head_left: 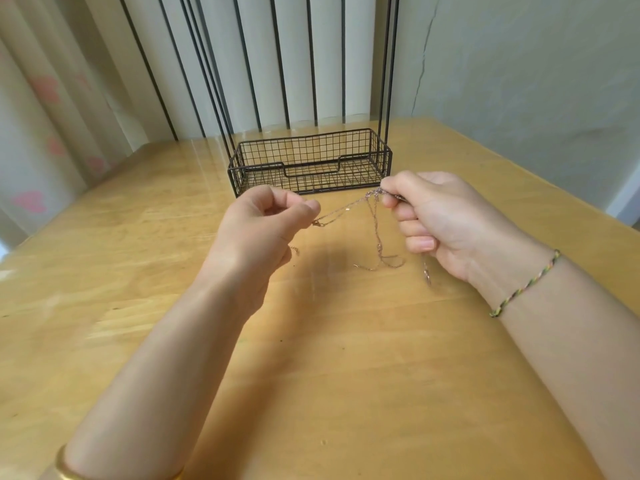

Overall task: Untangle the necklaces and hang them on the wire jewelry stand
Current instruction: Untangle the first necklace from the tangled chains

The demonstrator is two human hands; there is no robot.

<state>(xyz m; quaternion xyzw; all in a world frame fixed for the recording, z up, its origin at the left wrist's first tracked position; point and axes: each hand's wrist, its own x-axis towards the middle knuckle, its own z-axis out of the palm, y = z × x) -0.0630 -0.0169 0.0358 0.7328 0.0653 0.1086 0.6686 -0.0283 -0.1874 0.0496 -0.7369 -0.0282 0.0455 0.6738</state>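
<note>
Rose-gold necklaces (376,233), tangled, stretch just in front of the wire jewelry stand (256,165) between the left hand (263,223), its grip pinching one strand, and the right hand (440,220), its grip curled round the knot, loops trailing toward the wooden surface (329,358), well in from its side edges.

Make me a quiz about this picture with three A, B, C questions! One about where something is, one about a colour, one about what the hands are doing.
1. Where is the wire basket?
A) on the floor
B) on the table, beyond the left hand and right hand
C) on a chair

2. What colour is the basket?
A) black
B) white
C) red

3. What are both hands doing?
A) lying flat
B) clapping
C) pinching the necklaces

Answers: 1 B, it stands on the wooden top. 2 A, its wires are dark. 3 C, each hand's fingers pinch the chains.
</note>
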